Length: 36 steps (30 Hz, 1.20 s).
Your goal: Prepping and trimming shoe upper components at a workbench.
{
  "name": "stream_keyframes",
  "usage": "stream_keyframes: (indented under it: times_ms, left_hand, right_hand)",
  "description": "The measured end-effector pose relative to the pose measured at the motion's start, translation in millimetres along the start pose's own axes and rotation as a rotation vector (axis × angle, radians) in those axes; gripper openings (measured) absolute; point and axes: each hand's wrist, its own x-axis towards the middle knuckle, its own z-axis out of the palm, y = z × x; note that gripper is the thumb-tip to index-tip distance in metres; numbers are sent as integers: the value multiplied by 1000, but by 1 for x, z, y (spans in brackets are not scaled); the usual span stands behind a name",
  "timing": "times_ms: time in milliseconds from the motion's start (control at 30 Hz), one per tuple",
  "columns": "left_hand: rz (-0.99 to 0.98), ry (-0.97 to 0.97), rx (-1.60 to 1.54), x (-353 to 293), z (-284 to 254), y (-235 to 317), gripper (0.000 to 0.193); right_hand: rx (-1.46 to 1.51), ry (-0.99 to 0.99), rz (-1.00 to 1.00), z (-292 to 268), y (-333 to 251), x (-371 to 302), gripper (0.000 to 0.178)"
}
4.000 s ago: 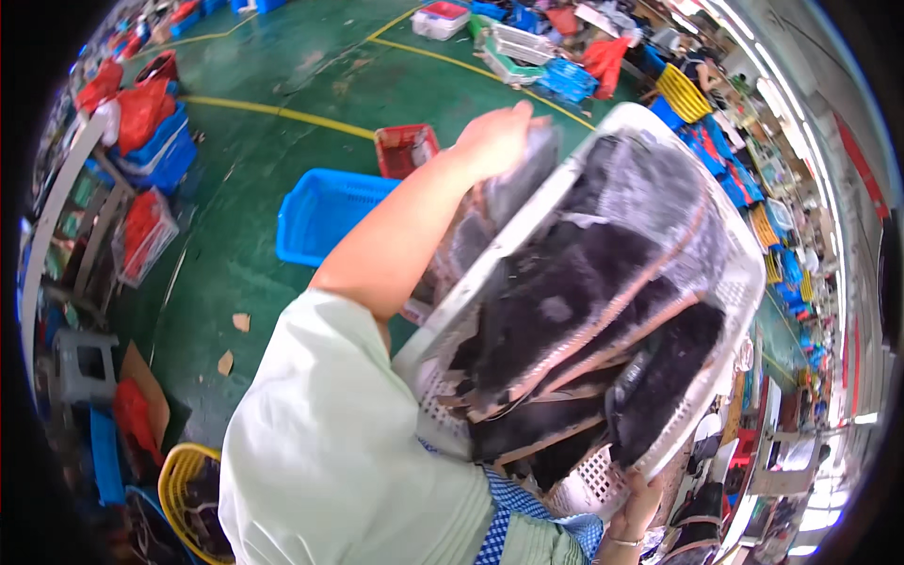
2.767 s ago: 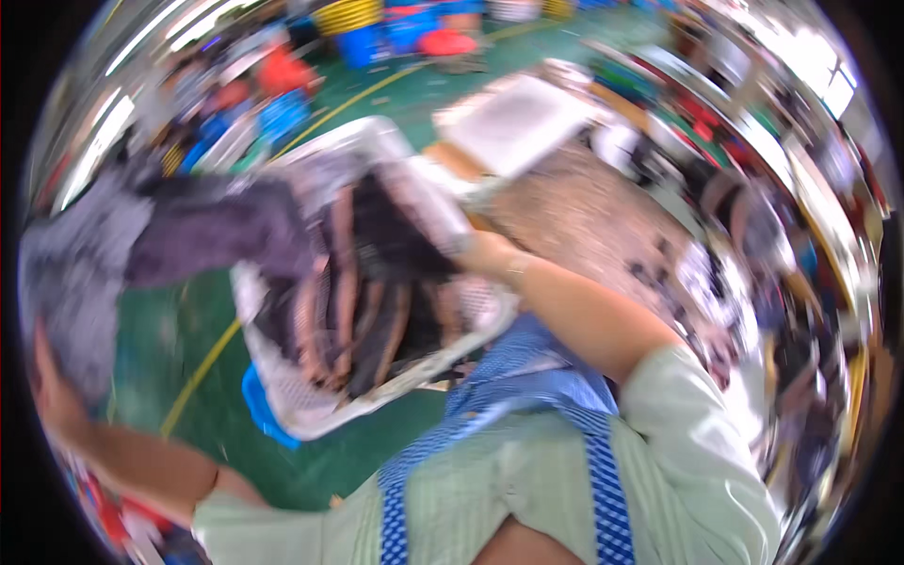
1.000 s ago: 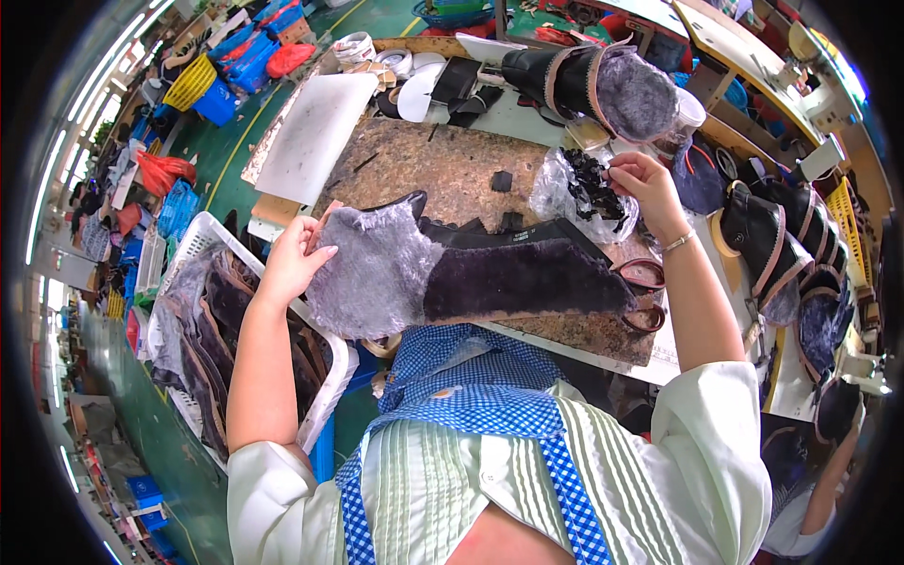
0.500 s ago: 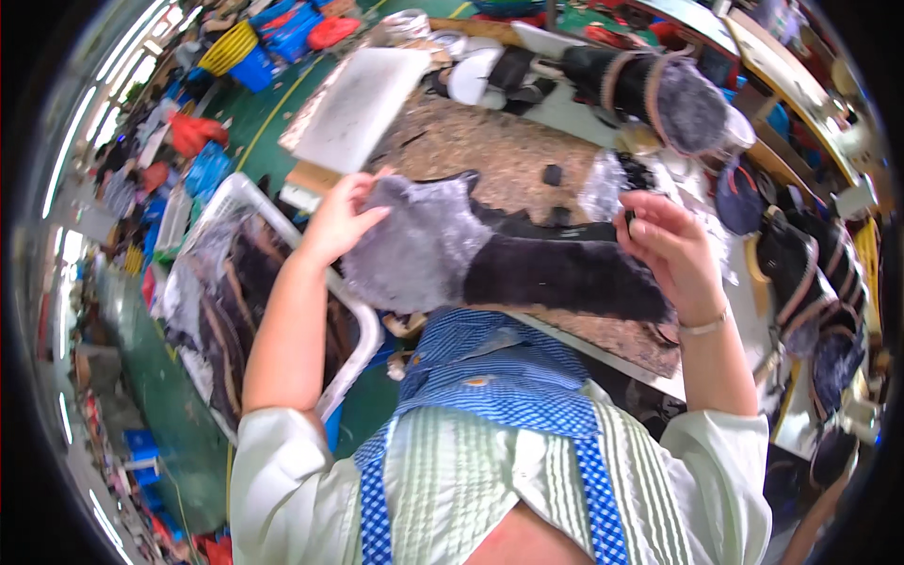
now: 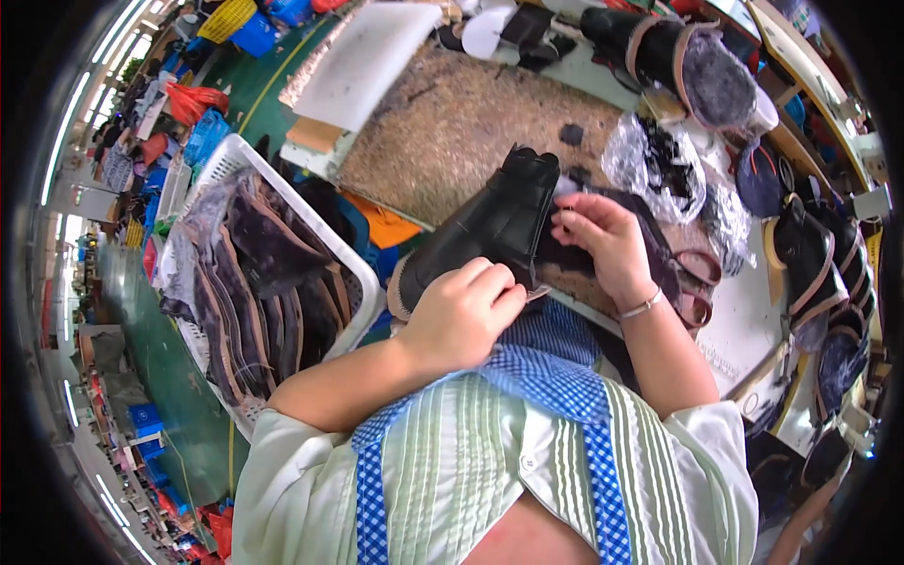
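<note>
**Black boot upper [image 5: 494, 212] now leather side out**

Nearest us, above the blue checked apron [image 5: 556, 381], the left hand [image 5: 471, 311] has its fingers curled tight on the upper's lower edge. Half a second ago it held the grey end, with grey and dark pile facing us; now black leather shows, lying over the near edge of the brown board [image 5: 490, 113]. The right hand [image 5: 603, 240] is at the opposite edge, thumb and forefinger narrow; we cannot tell whether they have closed on anything. To the left, the white basket [image 5: 365, 278] holds more fur-lined pieces. Faint marks on the white table [image 5: 744, 315] are too small for us to read. Beyond lie a clear bag [image 5: 621, 155] with black scraps and, farther off, a black boot [image 5: 656, 52].
</note>
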Motion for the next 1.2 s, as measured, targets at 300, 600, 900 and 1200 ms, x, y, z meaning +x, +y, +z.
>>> stream_keyframes:
  times_ms: [300,600,900,1200]
  left_hand:
    - [-59,207,-130,-19,22,-3,23]
    - [-258,228,-521,-15,6,-7,7]
    - [-439,460,-697,-5,2,-20,5]
    - [-475,-186,-508,-9,34,-9,29]
  right_hand:
    - [-88,-46,-168,26,2,-49,20]
    - [-311,-70,-64,36,5,-42,13]
    - [-161,-122,159,53,-13,-28,14]
    - [-473,-272,-53,52,-35,13,17]
